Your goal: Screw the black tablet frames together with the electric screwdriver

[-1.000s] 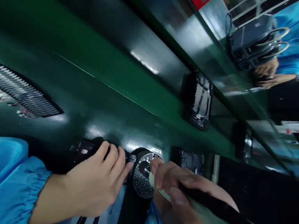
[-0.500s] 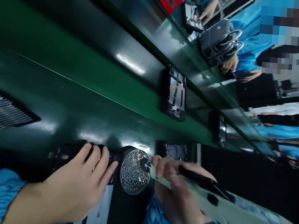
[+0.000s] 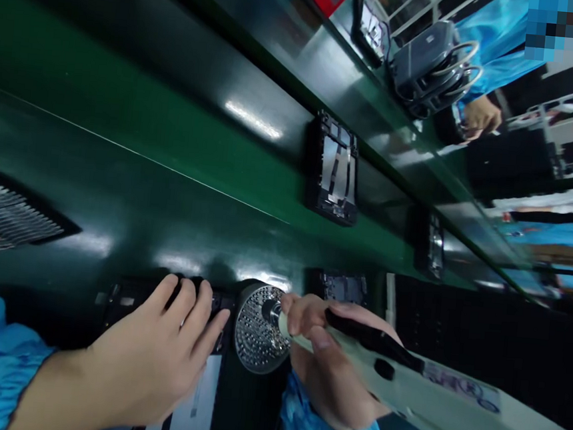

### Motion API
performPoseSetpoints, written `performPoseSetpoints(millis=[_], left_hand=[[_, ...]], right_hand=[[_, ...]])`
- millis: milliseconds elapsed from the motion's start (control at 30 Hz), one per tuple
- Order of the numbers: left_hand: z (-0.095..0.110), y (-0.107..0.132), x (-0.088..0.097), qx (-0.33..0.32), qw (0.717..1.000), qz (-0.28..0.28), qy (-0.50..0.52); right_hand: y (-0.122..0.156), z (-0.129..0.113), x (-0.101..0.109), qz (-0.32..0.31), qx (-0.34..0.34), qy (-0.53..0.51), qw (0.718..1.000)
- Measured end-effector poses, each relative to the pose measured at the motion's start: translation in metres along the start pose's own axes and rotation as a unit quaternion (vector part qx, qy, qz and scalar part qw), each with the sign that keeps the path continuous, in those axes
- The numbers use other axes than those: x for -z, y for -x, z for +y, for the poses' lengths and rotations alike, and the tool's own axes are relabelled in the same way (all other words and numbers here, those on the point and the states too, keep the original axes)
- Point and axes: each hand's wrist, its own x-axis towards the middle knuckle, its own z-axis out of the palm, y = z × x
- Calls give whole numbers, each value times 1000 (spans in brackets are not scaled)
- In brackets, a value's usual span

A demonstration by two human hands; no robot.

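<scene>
Since my right hand's gripping the electric screwdriver, left hand spread, I'm probably loading from the screw dish, needing steadiness next.

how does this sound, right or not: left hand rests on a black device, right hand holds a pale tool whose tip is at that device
Not quite: in the head view, the pale tool's tip is at the round metal dish. The left hand does rest on a black device, and the right hand does hold the tool.
</scene>
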Motion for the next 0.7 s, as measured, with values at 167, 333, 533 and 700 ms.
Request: performPoseSetpoints(millis=[167,333,533,700], left_hand=[[-1,0,-3,-7,1000,15,0],[-2,0,-3,-9,999,30,-9],[-4,-1,-3,-12,999,44,-18],[-3,-2,-3,-15,999,37,-17]], right_hand=[[0,3,0,-5,6,10,1000],[-1,2,-4,13,18,18,1000],[2,-41,-5,-12,-50,46,998],[15,-56,-24,-91,-80,59,991]])
